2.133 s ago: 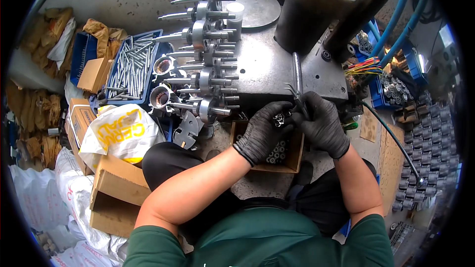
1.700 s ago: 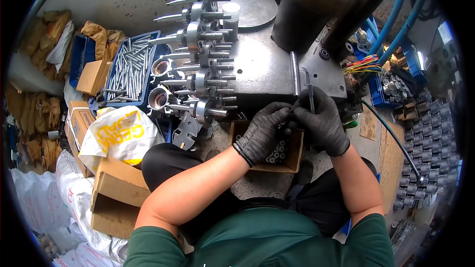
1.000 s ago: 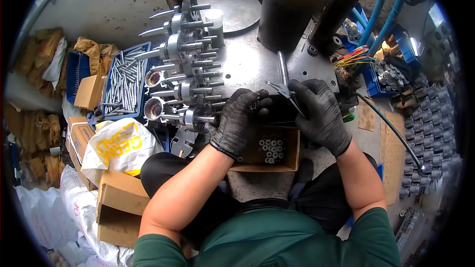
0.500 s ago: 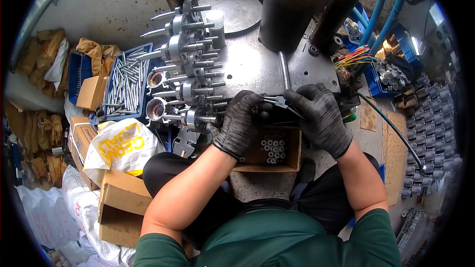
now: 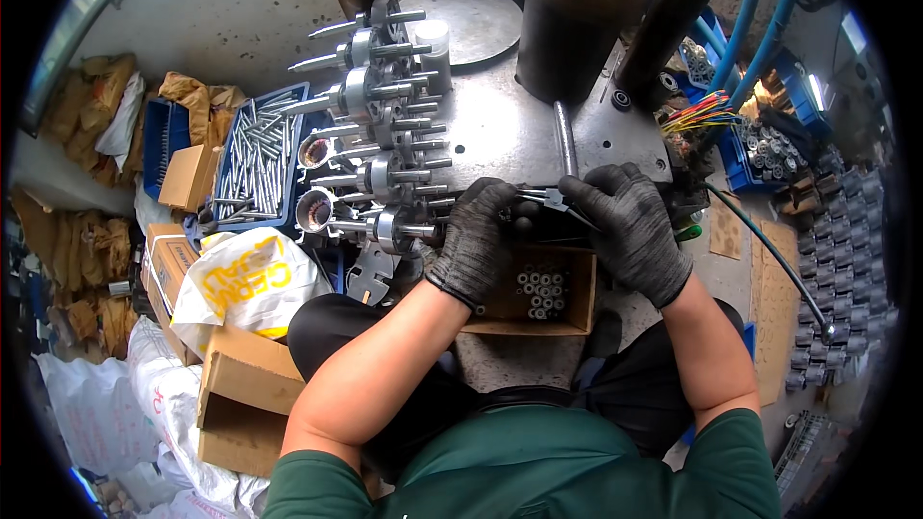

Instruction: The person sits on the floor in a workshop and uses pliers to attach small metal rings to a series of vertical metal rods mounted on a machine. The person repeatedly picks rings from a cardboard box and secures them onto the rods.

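My right hand (image 5: 632,231), in a dark knit glove, is closed round a pair of small metal pliers (image 5: 553,198). Their narrow tips point left toward my left hand (image 5: 471,242), gloved alike. The left fingers are curled together by the pliers' tips, and whatever they pinch is hidden. Just beyond the pliers, a shiny metal rod (image 5: 564,139) runs from the big dark cylinder (image 5: 582,34) toward me. Below both hands an open cardboard box (image 5: 527,326) holds several small ring-like metal parts (image 5: 542,294).
Shafts with round bearing housings (image 5: 358,91) line the left side of the metal worktable (image 5: 486,125). Further left stands a blue bin (image 5: 302,101) of metal pins, above a white plastic bag (image 5: 255,279). Coloured wires (image 5: 700,115) and blue hoses (image 5: 755,19) are at the right.
The whole view has shifted slightly, so everything sits a little further right. Both hands keep nearly the same pose, with the pliers still in the right one.
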`<state>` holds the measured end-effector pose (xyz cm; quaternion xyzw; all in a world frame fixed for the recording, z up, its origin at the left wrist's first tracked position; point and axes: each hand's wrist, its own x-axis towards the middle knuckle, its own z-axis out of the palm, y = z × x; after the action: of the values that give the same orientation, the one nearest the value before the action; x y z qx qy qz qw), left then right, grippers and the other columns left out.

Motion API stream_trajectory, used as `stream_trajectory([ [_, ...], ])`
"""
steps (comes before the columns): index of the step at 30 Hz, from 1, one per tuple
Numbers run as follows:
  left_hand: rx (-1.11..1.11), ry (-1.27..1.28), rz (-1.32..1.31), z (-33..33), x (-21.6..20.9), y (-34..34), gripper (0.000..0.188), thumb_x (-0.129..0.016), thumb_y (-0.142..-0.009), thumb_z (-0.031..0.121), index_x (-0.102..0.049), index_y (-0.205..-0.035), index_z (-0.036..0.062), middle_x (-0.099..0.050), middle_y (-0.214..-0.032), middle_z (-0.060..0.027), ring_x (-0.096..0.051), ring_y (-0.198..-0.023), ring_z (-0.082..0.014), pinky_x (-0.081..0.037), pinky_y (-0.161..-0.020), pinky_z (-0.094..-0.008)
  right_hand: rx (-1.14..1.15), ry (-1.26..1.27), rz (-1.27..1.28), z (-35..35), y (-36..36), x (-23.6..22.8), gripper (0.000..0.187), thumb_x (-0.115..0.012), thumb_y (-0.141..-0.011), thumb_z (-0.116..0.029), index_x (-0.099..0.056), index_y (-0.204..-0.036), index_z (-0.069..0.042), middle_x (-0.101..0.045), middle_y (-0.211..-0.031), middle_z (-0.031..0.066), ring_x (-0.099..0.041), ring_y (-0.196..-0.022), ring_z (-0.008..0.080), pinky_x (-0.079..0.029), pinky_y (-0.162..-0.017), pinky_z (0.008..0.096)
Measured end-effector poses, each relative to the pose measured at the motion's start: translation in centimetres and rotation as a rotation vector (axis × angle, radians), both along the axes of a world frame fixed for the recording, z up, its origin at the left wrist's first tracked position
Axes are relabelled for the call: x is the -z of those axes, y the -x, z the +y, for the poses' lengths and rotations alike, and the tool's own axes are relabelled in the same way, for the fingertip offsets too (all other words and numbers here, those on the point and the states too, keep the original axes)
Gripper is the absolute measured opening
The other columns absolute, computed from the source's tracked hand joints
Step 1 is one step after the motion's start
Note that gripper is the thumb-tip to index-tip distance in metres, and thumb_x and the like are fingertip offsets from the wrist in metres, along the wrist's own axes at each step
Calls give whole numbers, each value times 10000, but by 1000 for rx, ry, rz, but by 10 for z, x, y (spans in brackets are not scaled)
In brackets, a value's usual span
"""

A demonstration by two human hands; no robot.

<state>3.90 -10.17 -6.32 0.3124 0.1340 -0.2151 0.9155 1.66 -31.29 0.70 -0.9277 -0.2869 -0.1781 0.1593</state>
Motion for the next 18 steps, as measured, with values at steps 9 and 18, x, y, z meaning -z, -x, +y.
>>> stream_trajectory([
  [9,-5,11,-5,1,4,-1,43,-629,-933,94,-606,-969,87,-636,-931,-54,-651,-836,-154,-551,-717,-266,-7,17,17,-1,-1,1,569,-656,-671,40,-693,-1215,-122,-654,-1007,146,-621,-928,349,-530,-820,455],
  [18,-50,-238,-197,-15,25,14,130,-623,-953,98,-606,-1073,51,-658,-1063,-101,-668,-994,-223,-577,-856,-333,21,-509,598,10,-6,22,587,-642,-796,36,-595,-1377,-41,-692,-1123,179,-694,-1051,266,-565,-909,382],
])
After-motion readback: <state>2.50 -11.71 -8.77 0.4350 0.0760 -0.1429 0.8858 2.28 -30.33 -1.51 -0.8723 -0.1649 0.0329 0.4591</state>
